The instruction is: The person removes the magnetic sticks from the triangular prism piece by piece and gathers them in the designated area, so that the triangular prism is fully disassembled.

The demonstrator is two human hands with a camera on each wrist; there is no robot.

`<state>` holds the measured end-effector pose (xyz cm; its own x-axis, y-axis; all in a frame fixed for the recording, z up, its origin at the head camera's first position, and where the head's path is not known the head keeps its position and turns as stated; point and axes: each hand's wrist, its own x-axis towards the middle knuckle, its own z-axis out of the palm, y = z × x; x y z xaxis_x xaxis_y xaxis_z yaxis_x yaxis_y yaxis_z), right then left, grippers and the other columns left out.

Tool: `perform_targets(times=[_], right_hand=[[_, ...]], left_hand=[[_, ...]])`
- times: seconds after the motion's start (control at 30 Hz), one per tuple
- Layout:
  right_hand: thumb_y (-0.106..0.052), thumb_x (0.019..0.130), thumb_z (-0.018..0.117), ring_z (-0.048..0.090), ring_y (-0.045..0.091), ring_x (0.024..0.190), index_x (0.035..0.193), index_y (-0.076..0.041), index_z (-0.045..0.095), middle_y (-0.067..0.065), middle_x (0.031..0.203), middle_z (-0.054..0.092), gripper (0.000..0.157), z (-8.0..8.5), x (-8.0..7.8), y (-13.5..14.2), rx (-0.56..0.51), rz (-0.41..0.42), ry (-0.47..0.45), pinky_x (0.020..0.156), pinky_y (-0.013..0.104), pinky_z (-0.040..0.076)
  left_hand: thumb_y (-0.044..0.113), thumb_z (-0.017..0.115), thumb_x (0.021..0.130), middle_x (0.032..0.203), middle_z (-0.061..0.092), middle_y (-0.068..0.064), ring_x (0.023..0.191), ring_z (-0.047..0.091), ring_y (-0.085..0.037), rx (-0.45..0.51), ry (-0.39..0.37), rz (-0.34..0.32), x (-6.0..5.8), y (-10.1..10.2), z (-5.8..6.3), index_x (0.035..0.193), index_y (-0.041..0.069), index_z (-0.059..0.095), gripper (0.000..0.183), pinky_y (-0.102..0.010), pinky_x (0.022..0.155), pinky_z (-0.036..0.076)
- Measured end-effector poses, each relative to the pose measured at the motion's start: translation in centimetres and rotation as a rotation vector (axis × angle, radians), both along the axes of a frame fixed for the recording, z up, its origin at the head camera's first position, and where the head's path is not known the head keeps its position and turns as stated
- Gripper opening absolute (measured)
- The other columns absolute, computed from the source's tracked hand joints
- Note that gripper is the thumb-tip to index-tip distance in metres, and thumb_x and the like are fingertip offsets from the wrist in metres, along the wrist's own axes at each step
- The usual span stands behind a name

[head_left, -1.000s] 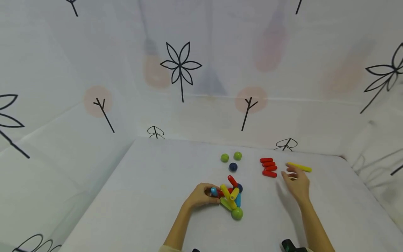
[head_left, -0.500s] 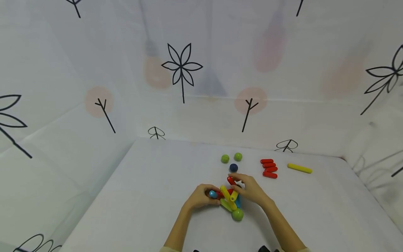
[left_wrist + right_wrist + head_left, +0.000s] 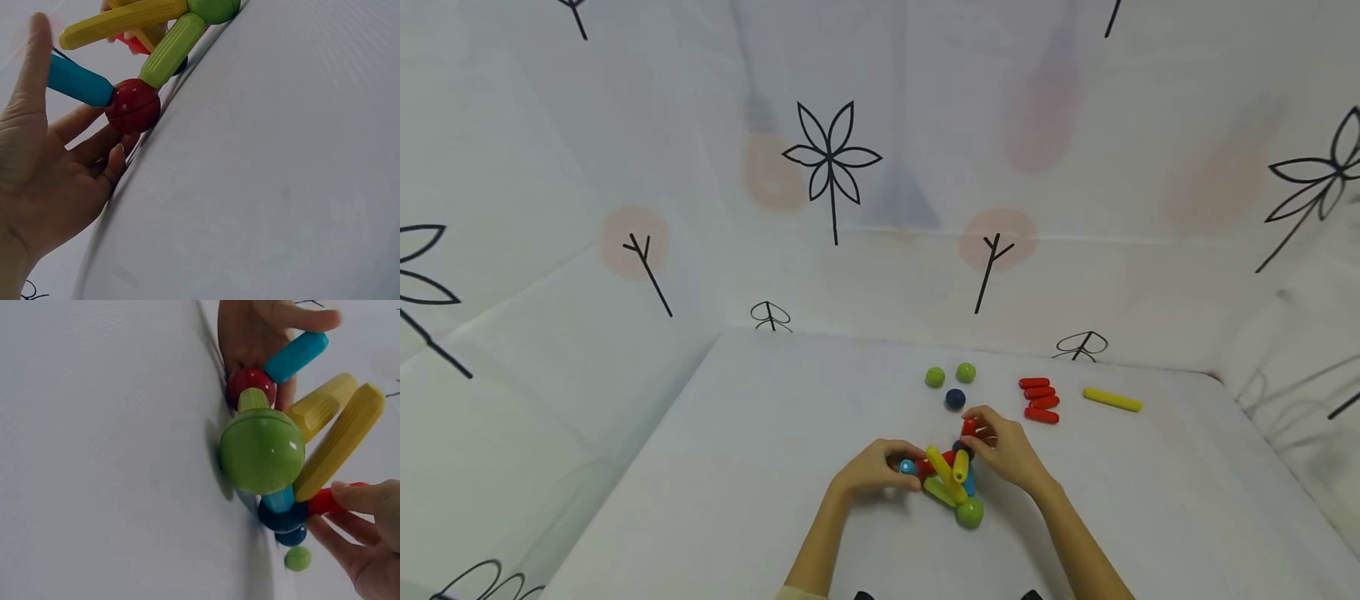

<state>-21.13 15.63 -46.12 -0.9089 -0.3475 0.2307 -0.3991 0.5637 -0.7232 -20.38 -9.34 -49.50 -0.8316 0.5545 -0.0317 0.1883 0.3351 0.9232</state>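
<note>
A structure of coloured sticks and balls stands on the white table. Its near corner is a large green ball [image 3: 970, 512]; a lime stick [image 3: 173, 50] runs from there to a red ball [image 3: 132, 106]. My left hand [image 3: 877, 468] is at that red ball, its fingers touching behind it and its thumb apart from the blue stick [image 3: 80, 81] that slants up from the ball. Between thumb and fingers, my right hand [image 3: 1004, 450] pinches a red stick [image 3: 326, 499] at the dark blue ball [image 3: 282, 515]. Two yellow sticks [image 3: 340, 440] lean upward from the structure.
Behind the structure lie two green balls [image 3: 935, 377] and a dark blue ball [image 3: 955, 399]. Several red sticks [image 3: 1038, 403] form a short column to the right, with a yellow stick [image 3: 1112, 400] beyond them. A patterned white sheet [image 3: 880, 275] rises behind the table.
My right hand has come from beside the loose yellow stick to the structure and taken hold of the red stick, whose top has tilted right. My left hand's thumb has moved away slightly.
</note>
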Motion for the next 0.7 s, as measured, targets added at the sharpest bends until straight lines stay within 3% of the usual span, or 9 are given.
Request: perform_targets(times=[0.1, 0.17, 0.23, 0.33, 0.43, 0.53, 0.7], right_hand=[[-0.004, 0.084, 0.068, 0.066, 0.028, 0.088, 0.112, 0.000, 0.055, 0.010, 0.095, 0.068, 0.032, -0.4, 0.0, 0.3, -0.059, -0.004, -0.015, 0.076, 0.034, 0.055], [-0.004, 0.084, 0.067, 0.066, 0.029, 0.090, 0.112, 0.001, 0.054, 0.011, 0.096, 0.067, 0.031, -0.8, -0.1, 0.3, -0.105, 0.002, -0.039, 0.077, 0.034, 0.054], [-0.005, 0.085, 0.067, 0.066, 0.030, 0.092, 0.112, 0.002, 0.053, 0.012, 0.098, 0.067, 0.031, -1.2, -0.2, 0.2, -0.152, 0.017, -0.070, 0.079, 0.034, 0.054], [-0.008, 0.087, 0.065, 0.065, 0.031, 0.094, 0.114, 0.004, 0.050, 0.016, 0.101, 0.066, 0.033, -1.7, -0.5, -0.3, -0.225, 0.046, -0.137, 0.080, 0.032, 0.054], [-0.011, 0.089, 0.064, 0.066, 0.029, 0.093, 0.117, 0.006, 0.048, 0.020, 0.105, 0.064, 0.036, -2.1, -0.8, -0.8, -0.285, 0.059, -0.199, 0.080, 0.030, 0.054], [-0.011, 0.089, 0.064, 0.066, 0.029, 0.093, 0.118, 0.008, 0.046, 0.023, 0.106, 0.063, 0.039, -2.2, -0.9, -1.2, -0.344, 0.060, -0.246, 0.079, 0.028, 0.053], [-0.009, 0.089, 0.063, 0.067, 0.032, 0.092, 0.117, 0.011, 0.044, 0.027, 0.104, 0.063, 0.040, -2.1, -0.9, -1.6, -0.409, 0.081, -0.277, 0.078, 0.028, 0.054]], left_hand=[[0.050, 0.054, 0.091, 0.114, 0.065, -0.010, 0.087, 0.056, -0.006, 0.055, -0.003, -0.072, -0.3, -0.6, 0.1, 0.123, 0.004, 0.059, 0.056, -0.021, 0.075, 0.047], [0.050, 0.043, 0.096, 0.116, 0.063, -0.017, 0.090, 0.059, -0.010, 0.147, -0.076, -0.083, -0.6, -0.8, 0.0, 0.126, -0.002, 0.053, 0.061, -0.022, 0.075, 0.049], [0.048, 0.035, 0.099, 0.116, 0.062, -0.022, 0.088, 0.063, -0.014, 0.229, -0.152, -0.041, -1.1, -0.6, -0.2, 0.127, -0.007, 0.049, 0.063, -0.022, 0.072, 0.051], [0.032, 0.037, 0.102, 0.116, 0.060, -0.024, 0.082, 0.065, -0.018, 0.303, -0.231, 0.074, -1.8, -0.1, -0.4, 0.128, -0.008, 0.045, 0.048, -0.023, 0.065, 0.053], [0.021, 0.044, 0.100, 0.121, 0.058, -0.021, 0.077, 0.063, -0.016, 0.242, -0.173, 0.111, -2.5, 0.6, -0.4, 0.131, -0.003, 0.047, 0.039, -0.024, 0.060, 0.052], [0.013, 0.051, 0.095, 0.125, 0.057, -0.020, 0.074, 0.059, -0.014, 0.155, -0.083, 0.053, -3.2, 1.3, -0.2, 0.132, 0.000, 0.050, 0.039, -0.024, 0.059, 0.051], [0.013, 0.056, 0.094, 0.121, 0.061, -0.016, 0.062, 0.053, -0.010, 0.065, -0.029, -0.027, -3.9, 2.1, -0.2, 0.129, 0.003, 0.056, 0.036, -0.020, 0.054, 0.047]])
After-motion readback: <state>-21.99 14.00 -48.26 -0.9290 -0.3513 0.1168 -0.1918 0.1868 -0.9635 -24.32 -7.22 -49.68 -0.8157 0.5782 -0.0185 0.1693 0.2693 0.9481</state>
